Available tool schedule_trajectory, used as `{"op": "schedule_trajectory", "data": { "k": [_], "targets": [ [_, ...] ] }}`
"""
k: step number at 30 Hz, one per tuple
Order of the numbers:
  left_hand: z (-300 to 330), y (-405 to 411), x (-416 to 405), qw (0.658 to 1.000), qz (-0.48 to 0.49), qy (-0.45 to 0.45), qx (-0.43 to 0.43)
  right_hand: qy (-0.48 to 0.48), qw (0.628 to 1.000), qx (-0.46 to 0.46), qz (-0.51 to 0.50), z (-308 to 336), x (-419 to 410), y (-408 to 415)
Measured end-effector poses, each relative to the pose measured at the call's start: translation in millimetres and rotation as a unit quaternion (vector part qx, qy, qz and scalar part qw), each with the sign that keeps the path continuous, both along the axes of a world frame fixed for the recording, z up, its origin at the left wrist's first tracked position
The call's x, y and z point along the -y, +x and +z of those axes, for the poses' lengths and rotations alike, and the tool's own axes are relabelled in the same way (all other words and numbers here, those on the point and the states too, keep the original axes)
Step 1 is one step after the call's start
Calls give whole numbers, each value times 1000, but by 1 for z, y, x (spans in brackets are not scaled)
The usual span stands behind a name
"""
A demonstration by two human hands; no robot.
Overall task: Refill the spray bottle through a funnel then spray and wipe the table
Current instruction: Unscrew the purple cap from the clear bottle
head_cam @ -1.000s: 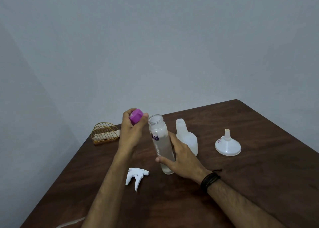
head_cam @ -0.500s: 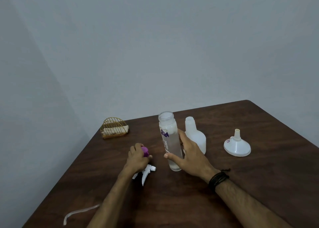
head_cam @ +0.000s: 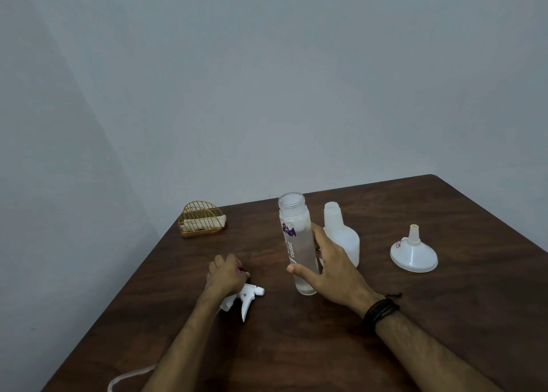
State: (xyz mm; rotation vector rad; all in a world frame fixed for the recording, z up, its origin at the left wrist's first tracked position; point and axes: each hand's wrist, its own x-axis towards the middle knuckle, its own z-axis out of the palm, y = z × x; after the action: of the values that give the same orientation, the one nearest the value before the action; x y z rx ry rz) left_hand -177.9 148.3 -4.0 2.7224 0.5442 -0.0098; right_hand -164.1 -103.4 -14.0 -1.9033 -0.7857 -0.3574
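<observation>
Dark wooden desk (head_cam: 444, 317) fills lower frame, grey wall behind. Right hand (head_cam: 332, 267), fingers curled round clear water bottle (head_cam: 298, 243), upright and uncapped at frame centre. Left hand (head_cam: 226, 274) low on desk, fingers pinching purple cap (head_cam: 239, 270), mostly hidden. White spray trigger head (head_cam: 246, 298) lies just below it. Open spray bottle (head_cam: 341, 237) stands right of water bottle; white funnel (head_cam: 413, 251) inverted further right. Wire napkin holder (head_cam: 201, 219) at upper left of desk.

Two bottles (head_cam: 298, 243) (head_cam: 341, 237) (both uncapped) stand mid-table. One funnel (head_cam: 413, 253), one sprayer (head_cam: 243, 298), one rack (head_cam: 201, 219). Two hands (head_cam: 226, 274) (head_cam: 335, 268).
</observation>
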Motion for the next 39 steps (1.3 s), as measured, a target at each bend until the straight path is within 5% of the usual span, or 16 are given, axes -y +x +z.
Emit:
{"op": "schedule_trajectory", "data": {
  "k": [10, 14, 20, 25, 30, 39],
  "targets": [
    [3, -4, 6, 999, 9, 34, 15, 3, 1000, -3, -4, 0, -1, -1],
    [16, -10, 36, 994, -69, 34, 74, 5, 1000, -2, -9, 0, -2, -2],
    [36, -26, 81, 953, -240, -184, 3, 16, 1000, 0, -27, 0, 1, -9],
    [40, -42, 98, 932, -296, -205, -52, 11, 998, -18, -54, -6, -2, -17],
    [32, -39, 86, 938, -285, -198, 15, 23, 997, -30, -73, -6, -1, -27],
    [21, 9, 113, 904, -196, -330, 188, 24, 993, -44, -106, -4, 24, -48]
  ]
}}
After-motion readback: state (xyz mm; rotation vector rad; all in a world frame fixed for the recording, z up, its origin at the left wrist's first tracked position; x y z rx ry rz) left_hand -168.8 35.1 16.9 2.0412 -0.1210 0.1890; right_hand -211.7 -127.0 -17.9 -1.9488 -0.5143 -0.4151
